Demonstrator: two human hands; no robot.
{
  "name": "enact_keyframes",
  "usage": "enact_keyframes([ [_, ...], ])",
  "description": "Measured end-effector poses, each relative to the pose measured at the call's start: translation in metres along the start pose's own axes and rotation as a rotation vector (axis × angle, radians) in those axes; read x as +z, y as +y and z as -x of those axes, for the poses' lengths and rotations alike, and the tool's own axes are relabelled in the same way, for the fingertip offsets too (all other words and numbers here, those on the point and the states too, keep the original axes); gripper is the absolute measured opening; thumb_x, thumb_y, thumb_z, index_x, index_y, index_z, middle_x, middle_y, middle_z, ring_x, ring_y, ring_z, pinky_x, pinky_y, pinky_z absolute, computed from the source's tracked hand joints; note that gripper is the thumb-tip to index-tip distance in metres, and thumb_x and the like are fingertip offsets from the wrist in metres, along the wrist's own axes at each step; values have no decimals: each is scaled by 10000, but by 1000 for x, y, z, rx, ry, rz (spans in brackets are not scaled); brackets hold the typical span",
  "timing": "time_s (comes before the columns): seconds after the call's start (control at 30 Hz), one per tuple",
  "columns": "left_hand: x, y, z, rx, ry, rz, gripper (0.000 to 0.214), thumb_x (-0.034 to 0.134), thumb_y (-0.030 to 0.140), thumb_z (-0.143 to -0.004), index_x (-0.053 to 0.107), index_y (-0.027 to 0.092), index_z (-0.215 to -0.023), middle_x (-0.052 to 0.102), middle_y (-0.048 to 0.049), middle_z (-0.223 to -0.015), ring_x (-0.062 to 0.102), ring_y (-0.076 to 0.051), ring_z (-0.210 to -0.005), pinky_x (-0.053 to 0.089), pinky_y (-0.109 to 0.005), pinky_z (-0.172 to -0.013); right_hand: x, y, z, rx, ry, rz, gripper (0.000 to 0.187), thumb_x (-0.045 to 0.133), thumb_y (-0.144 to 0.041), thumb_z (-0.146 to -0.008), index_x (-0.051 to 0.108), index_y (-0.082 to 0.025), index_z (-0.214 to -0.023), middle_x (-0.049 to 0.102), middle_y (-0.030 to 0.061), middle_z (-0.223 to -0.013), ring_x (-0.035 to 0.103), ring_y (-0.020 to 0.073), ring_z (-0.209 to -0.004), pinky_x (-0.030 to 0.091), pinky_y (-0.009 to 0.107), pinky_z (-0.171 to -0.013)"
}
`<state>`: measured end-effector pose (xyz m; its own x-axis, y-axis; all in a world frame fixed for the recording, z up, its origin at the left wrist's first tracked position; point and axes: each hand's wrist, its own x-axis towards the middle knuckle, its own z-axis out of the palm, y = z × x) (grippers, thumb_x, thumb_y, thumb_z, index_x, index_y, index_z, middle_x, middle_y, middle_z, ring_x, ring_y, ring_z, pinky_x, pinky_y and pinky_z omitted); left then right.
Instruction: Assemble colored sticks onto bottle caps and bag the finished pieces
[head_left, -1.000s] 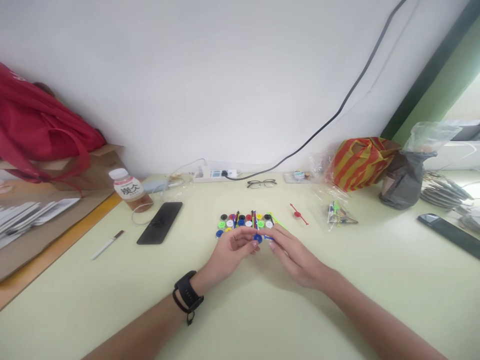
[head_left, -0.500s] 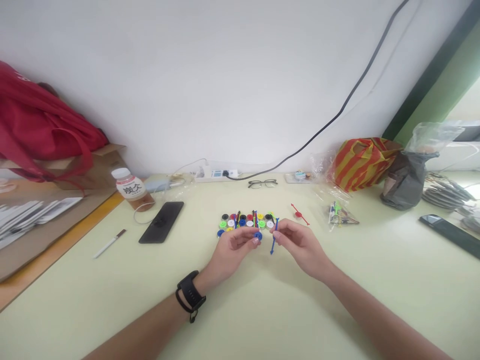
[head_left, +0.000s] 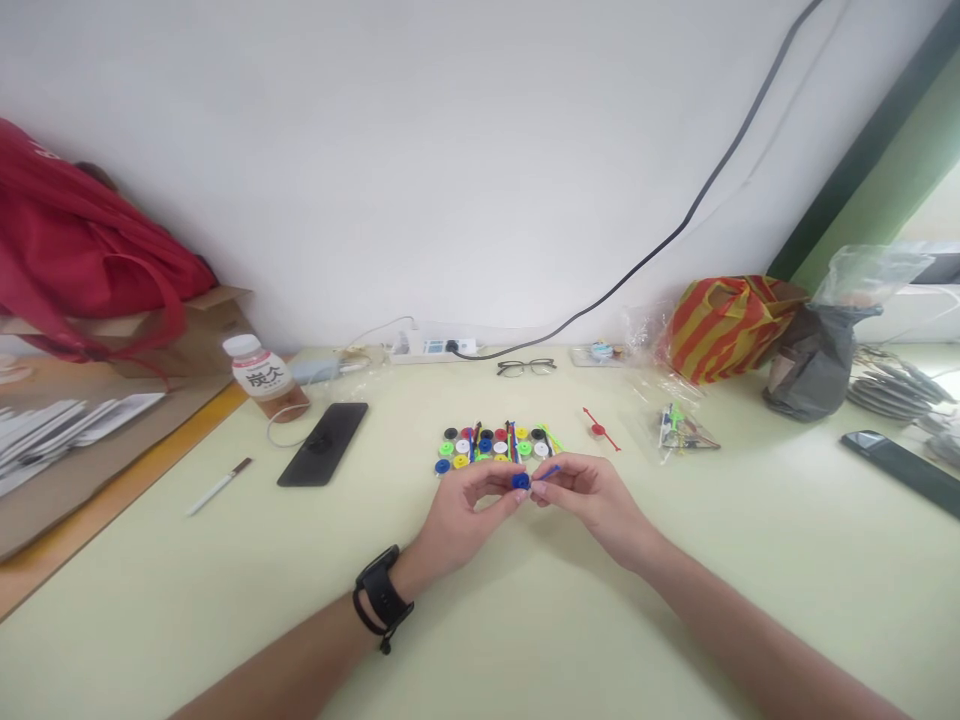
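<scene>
At lower centre I see left hand [head_left: 463,508] and right hand [head_left: 600,503], fingers clamped on blue disc [head_left: 520,481] and blue arrow [head_left: 552,472] respectively, now brought closer, apparently aligning.

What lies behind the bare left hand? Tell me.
Small round discs in several colours and thin coloured plastic arrows, on the pale green tabletop. The left hand covers part of the nearest discs; anything fully covered cannot be seen.

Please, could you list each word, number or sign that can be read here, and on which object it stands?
"炭仌": on the bottle; its smaller print is too small to read.
White marking on the red bag: too blurred to read.
</scene>
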<state>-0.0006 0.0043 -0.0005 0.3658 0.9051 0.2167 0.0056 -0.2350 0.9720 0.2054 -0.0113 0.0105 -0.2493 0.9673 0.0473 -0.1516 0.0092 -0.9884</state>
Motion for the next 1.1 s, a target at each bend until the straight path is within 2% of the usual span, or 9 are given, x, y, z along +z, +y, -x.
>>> enact_keyframes([
  [0.27, 0, -2, 0, 86, 6, -124, 281, 760, 271, -889, 758, 196, -1160, 782, -92, -1125, 746, -235, -997, 616, -373, -932, -3, -1, 0, 18, -25, -17, 251, 825, -410, -816, 742, -194, -911, 739, 40, -828, 680, 183, -798, 548, 356, -803],
  [0.47, -2, -5, 1, 137, 17, -197, 248, 735, 273, -909, 754, 214, -1149, 772, -80, -1117, 733, -225, -1001, 609, -367, -932, -4, -2, -2, 13, -21, 138, 318, 785, -502, -826, 734, -201, -911, 690, 37, -839, 605, 174, -752, 505, 325, -712],
  [0.6, -2, -1, 3, 166, -4, -245, 228, 722, 253, -914, 752, 215, -1138, 766, -77, -1109, 721, -219, -1009, 600, -361, -934, -4, -2, -2, -30, -49, 203, 299, 739, -498, -872, 713, -201, -891, 684, 44, -867, 600, 186, -806, 478, 317, -735],
  [0.87, -5, 1, 3, 117, -17, -248, 199, 747, 246, -884, 755, 194, -1076, 779, -73, -1015, 727, -217, -937, 582, -341, -881, -3, -1, 0, -107, -58, 310, 284, 693, -481, -919, 684, -197, -931, 599, 9, -805, 510, 157, -733, 421, 292, -681],
  [1.1, -3, 2, 4, 112, -51, -180, 112, 736, 238, -887, 747, 178, -981, 761, -77, -955, 714, -217, -905, 577, -349, -870, -3, 0, 1, -121, -86, 291, 284, 698, -483, -918, 654, -211, -985, 597, 21, -900, 504, 155, -761, 445, 293, -704],
])
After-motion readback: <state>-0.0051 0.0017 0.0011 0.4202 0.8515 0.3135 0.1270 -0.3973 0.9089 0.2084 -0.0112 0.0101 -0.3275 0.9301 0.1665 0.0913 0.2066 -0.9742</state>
